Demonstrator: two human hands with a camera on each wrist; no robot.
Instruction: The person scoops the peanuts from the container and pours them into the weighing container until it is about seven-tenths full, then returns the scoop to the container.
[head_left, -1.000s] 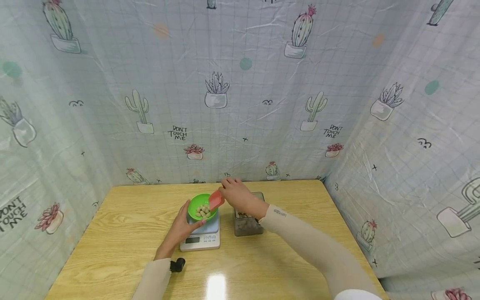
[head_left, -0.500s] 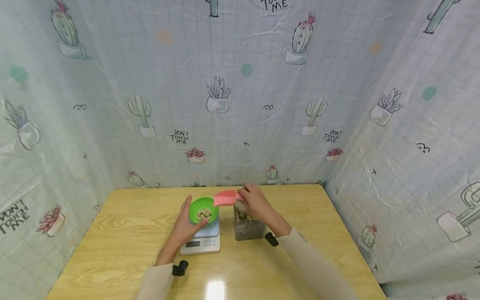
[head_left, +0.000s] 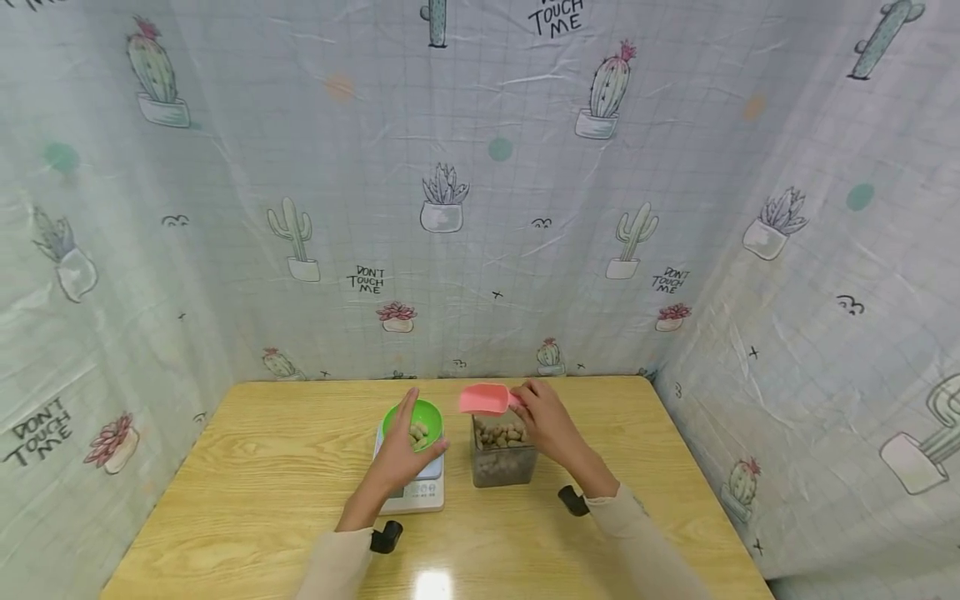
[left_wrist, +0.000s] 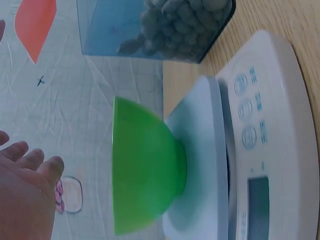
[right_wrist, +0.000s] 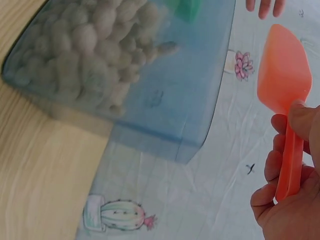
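Note:
My right hand [head_left: 553,425] holds a red scoop [head_left: 483,399] by its handle, raised above a clear bin [head_left: 501,472] of what look like peanuts in their shells [right_wrist: 95,45]. In the right wrist view the thumb lies along the scoop's handle [right_wrist: 290,165], and no peanuts show in the scoop. A green bowl [left_wrist: 142,170] with several peanuts in it stands on a white kitchen scale [left_wrist: 295,110]. Over the bowl is my left hand [head_left: 400,454], its fingers spread; the left wrist view shows a gap between it and the bowl. It hides part of the bowl and scale.
The scale and the bin stand side by side on a wooden table [head_left: 292,450], the bin to the right. Behind the table and along both sides hangs a cactus-print curtain [head_left: 495,250].
My right hand has drawn the scoop from over the bowl rightward to above the bin. My left hand has let go of the bowl's side and moved up over it.

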